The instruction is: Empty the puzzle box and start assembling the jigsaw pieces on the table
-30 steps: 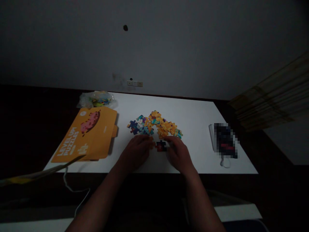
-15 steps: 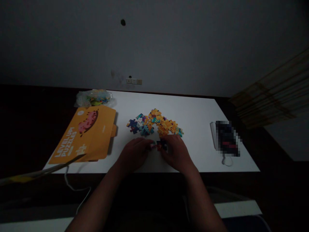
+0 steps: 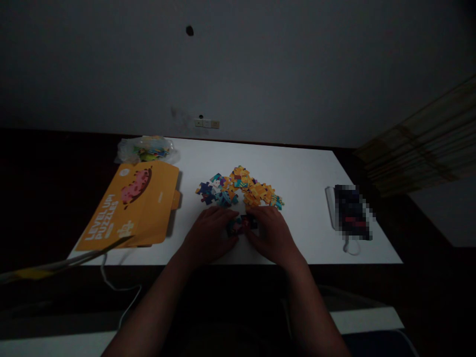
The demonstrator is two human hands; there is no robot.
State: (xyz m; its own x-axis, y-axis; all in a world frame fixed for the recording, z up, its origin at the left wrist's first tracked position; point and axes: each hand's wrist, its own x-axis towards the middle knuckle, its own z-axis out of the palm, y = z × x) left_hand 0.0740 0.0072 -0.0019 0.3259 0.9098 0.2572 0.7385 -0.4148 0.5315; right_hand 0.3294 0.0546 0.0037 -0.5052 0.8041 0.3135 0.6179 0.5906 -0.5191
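A heap of loose jigsaw pieces (image 3: 241, 188), orange, teal and dark blue, lies in the middle of the white table (image 3: 297, 168). Just in front of the heap my left hand (image 3: 210, 233) and my right hand (image 3: 271, 233) meet, palms down. Between their fingertips sit a few dark pieces with red and teal (image 3: 243, 224), which both hands touch and press on the tabletop. The room is dim and fine detail of the fingers is hard to see.
An orange flat puzzle box (image 3: 134, 206) lies at the left, with a clear bag of pieces (image 3: 147, 148) behind it. A blurred dark object (image 3: 351, 213) with a white cable sits at the right. A white cable (image 3: 119, 287) hangs off the front edge.
Both hands have drawn closer together around the small dark pieces. A teal piece now sits at the left of them. The view has shifted slightly.
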